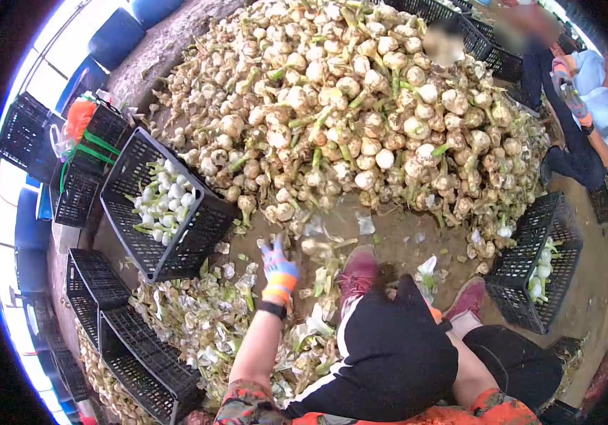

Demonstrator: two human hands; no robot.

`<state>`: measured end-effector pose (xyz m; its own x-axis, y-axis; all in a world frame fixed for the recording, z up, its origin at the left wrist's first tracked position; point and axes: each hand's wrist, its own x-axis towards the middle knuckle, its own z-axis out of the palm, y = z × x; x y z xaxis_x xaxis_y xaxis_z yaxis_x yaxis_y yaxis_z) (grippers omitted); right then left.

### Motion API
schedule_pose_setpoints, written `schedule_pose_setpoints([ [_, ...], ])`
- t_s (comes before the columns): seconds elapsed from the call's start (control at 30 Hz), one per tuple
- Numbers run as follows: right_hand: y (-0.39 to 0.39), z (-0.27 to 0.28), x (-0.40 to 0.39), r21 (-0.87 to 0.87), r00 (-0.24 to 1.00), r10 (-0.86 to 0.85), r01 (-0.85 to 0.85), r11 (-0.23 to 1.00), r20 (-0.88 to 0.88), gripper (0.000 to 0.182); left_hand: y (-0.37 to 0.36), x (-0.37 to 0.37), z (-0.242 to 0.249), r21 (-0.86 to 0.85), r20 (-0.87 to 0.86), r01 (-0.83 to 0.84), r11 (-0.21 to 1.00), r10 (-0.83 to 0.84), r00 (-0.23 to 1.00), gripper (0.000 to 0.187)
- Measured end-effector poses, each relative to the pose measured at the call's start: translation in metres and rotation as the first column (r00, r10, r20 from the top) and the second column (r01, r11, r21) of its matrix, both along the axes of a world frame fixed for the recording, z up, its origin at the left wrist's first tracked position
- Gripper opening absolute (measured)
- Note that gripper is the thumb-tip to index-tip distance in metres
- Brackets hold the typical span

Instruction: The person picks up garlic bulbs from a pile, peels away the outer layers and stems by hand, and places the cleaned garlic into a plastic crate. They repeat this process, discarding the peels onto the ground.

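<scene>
Beside left hand (279,268): garlic heap (346,106), crate (158,205)

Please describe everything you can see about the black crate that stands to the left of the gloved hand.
The black crate looks like plastic with lattice walls. It stands tilted on the ground at the edge of the big bulb pile, its open top facing up and left. It is partly filled with peeled white bulbs with green stems. Loose peelings lie by its base. No hand touches it.

No legible text, labels, brands or numbers in view. Black crates (149,205), blue barrels (116,35), glove (279,273) and clothing carry no readable markings; resolution too low for fine print.
</scene>
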<state>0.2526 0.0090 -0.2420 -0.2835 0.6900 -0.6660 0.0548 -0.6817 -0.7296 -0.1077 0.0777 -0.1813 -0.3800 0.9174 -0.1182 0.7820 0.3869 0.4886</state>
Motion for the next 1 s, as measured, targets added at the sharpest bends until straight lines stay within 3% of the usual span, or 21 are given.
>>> schedule_pose_setpoints([
  [0.07,0.011,0.013,-0.006,-0.022,0.999,-0.023,0.022,1.000,-0.046,0.030,0.024,-0.004,-0.026,-0.130,0.047,0.001,0.992,0.005,0.999,0.088],
  [0.1,0.018,0.033,-0.018,0.092,0.986,0.085,-0.099,0.991,0.143,0.028,0.033,-0.002,-0.030,-0.249,0.089,0.008,0.968,0.015,0.996,0.097],
  [0.17,0.029,0.052,-0.027,0.299,0.868,0.196,-0.357,0.885,0.456,0.031,0.045,0.012,-0.034,-0.246,0.066,-0.004,0.969,0.021,0.998,0.105],
  [0.2,0.023,0.050,-0.025,0.295,0.867,0.187,-0.348,0.890,0.461,0.031,0.046,0.020,-0.033,-0.255,0.039,-0.023,0.967,0.034,0.999,0.114],
  [0.27,0.012,0.047,-0.023,0.307,0.950,0.141,-0.228,0.924,0.280,0.031,0.059,0.016,-0.026,-0.189,0.133,0.000,0.982,0.026,0.991,0.121],
  [0.3,0.002,0.027,-0.016,0.278,0.976,0.104,-0.156,0.948,0.192,0.032,0.070,0.017,-0.017,-0.278,0.093,-0.085,0.957,0.115,0.989,0.120],
  [0.33,0.006,0.073,-0.022,0.255,0.893,0.180,-0.303,0.918,0.412,0.032,0.081,0.022,-0.016,-0.364,0.058,-0.148,0.919,0.181,0.982,0.121],
  [0.37,0.002,0.091,-0.022,0.279,0.856,0.227,-0.385,0.880,0.465,0.034,0.100,0.006,-0.055,-0.608,-0.367,0.088,0.789,-0.377,0.850,0.124],
  [0.4,-0.002,0.096,-0.018,0.216,0.825,0.268,-0.417,0.883,0.498,0.035,0.101,-0.003,-0.059,-0.385,-0.197,0.071,0.920,-0.157,0.968,0.128],
  [0.43,-0.014,0.073,-0.008,0.183,0.840,0.236,-0.363,0.914,0.489,0.036,0.100,-0.009,-0.059,-0.176,0.057,-0.030,0.984,0.041,0.998,0.132],
  [0.47,-0.015,0.077,-0.003,0.141,0.850,0.246,-0.345,0.928,0.466,0.034,0.106,-0.009,-0.061,-0.279,0.164,-0.095,0.956,0.145,0.976,0.127],
  [0.53,-0.019,0.043,0.005,0.093,0.769,0.194,-0.312,0.945,0.609,0.034,0.106,-0.028,-0.109,0.216,0.425,-0.015,0.976,-0.080,0.902,0.115],
  [0.6,-0.005,0.066,0.001,0.149,0.843,0.103,-0.211,0.966,0.528,0.033,0.105,-0.037,-0.148,0.201,0.256,-0.038,0.979,-0.015,0.967,0.103],
  [0.63,0.002,0.062,-0.001,0.154,0.850,0.103,-0.210,0.965,0.517,0.033,0.104,-0.023,-0.138,0.206,0.233,-0.189,0.960,0.140,0.962,0.101],
  [0.67,0.008,0.058,-0.001,0.162,0.878,0.116,-0.213,0.963,0.463,0.033,0.095,-0.020,-0.126,-0.003,0.075,-0.145,0.989,0.145,0.987,0.099],
  [0.73,0.011,0.060,-0.006,0.278,0.925,0.050,-0.165,0.946,0.378,0.030,0.095,0.008,-0.097,-0.078,0.032,-0.157,0.984,0.160,0.987,0.104],
  [0.8,0.010,0.056,-0.008,0.244,0.915,0.090,-0.198,0.949,0.392,0.031,0.095,0.003,-0.081,-0.216,-0.007,-0.137,0.967,0.139,0.990,0.114],
  [0.83,0.011,0.058,-0.008,0.253,0.919,0.106,-0.213,0.944,0.380,0.031,0.112,0.005,-0.077,-0.218,0.013,-0.206,0.954,0.214,0.977,0.127],
  [0.87,0.008,0.061,-0.006,0.259,0.923,0.119,-0.225,0.939,0.367,0.030,0.119,-0.001,-0.072,-0.431,0.145,-0.308,0.848,0.402,0.904,0.131],
  [0.97,0.000,0.080,0.001,0.214,0.920,0.138,-0.228,0.950,0.367,0.029,0.118,0.000,-0.075,-0.314,0.099,-0.356,0.880,0.404,0.910,0.128],
  [1.0,0.002,0.084,0.003,0.176,0.913,0.126,-0.208,0.962,0.389,0.028,0.116,-0.001,-0.068,-0.313,0.130,-0.289,0.904,0.343,0.930,0.128],
])
